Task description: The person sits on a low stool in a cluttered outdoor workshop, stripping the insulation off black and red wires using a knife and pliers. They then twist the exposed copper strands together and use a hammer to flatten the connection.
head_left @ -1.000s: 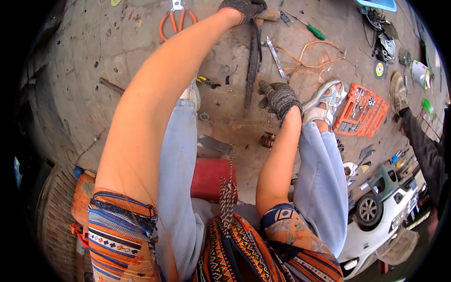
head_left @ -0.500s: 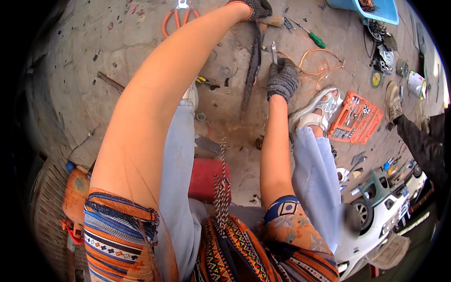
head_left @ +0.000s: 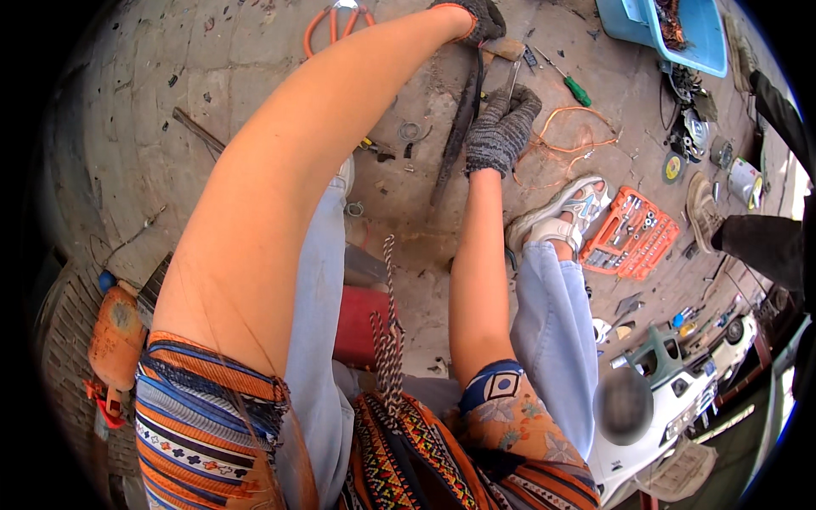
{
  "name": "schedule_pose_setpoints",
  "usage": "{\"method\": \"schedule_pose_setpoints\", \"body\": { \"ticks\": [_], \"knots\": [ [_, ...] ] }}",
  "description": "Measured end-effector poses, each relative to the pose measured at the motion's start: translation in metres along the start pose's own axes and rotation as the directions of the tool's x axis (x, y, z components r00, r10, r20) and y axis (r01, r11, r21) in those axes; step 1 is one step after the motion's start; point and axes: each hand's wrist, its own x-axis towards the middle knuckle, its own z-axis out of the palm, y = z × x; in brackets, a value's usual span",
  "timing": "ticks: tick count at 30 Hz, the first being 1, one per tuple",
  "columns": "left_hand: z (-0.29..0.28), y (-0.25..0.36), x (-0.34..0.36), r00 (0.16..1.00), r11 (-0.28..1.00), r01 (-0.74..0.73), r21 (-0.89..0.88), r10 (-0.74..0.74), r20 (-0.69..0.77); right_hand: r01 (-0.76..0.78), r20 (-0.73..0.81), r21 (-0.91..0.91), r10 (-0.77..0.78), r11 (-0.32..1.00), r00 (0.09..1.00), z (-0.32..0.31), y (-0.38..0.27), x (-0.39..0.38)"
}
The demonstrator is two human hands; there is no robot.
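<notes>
My left hand point(head_left: 481, 20), in a dark knit glove with an orange cuff, is closed at the top edge beside a tan wooden piece point(head_left: 505, 48). What its fingers grip is hidden. Below the wooden piece a long dark bar point(head_left: 459, 136) slants down across the ground. My right hand point(head_left: 501, 127), in a grey knit glove, is closed around a slim metal tool point(head_left: 512, 75). The tool's silvery end points up toward the wooden piece; its lower part is covered by the glove.
A green-handled screwdriver point(head_left: 575, 89) and orange wire point(head_left: 578, 110) lie to the right. Orange-handled pliers point(head_left: 311, 30) rest at upper left. By my right foot is an open orange socket set point(head_left: 629, 234). A blue tub point(head_left: 701, 51) stands far right, near another person's shoe point(head_left: 704, 212).
My right hand has moved up with the slim metal tool, bringing its end close to the wooden piece. My left hand stays near the wooden piece. The whole view has shifted a little.
</notes>
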Motion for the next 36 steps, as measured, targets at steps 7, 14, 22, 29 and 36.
{"method": "schedule_pose_setpoints", "body": {
  "ticks": [7,14,22,29,36],
  "knots": [
    [-0.008,0.022,-0.019,0.977,0.969,0.188,-0.162,-0.201,-0.068,-0.312,0.055,0.104,0.308,0.944,0.95,0.027,0.006,0.009],
    [0.011,0.025,-0.023,0.891,0.928,0.153,-0.339,-0.278,-0.358,-0.343,0.235,-0.176,0.378,0.923,0.895,0.021,-0.001,0.025],
    [0.0,0.022,-0.012,0.962,0.997,0.027,-0.077,-0.047,-0.27,-0.113,0.092,-0.273,0.143,0.955,0.985,0.02,-0.002,0.012],
    [-0.001,0.02,-0.011,0.964,0.996,0.065,-0.065,-0.079,-0.253,-0.108,0.078,-0.27,0.133,0.957,0.988,0.006,-0.031,0.012],
    [-0.004,0.025,-0.012,0.97,0.993,0.095,-0.068,-0.108,-0.219,0.058,0.014,-0.308,-0.057,0.95,0.998,0.012,-0.036,0.009]
  ]
}}
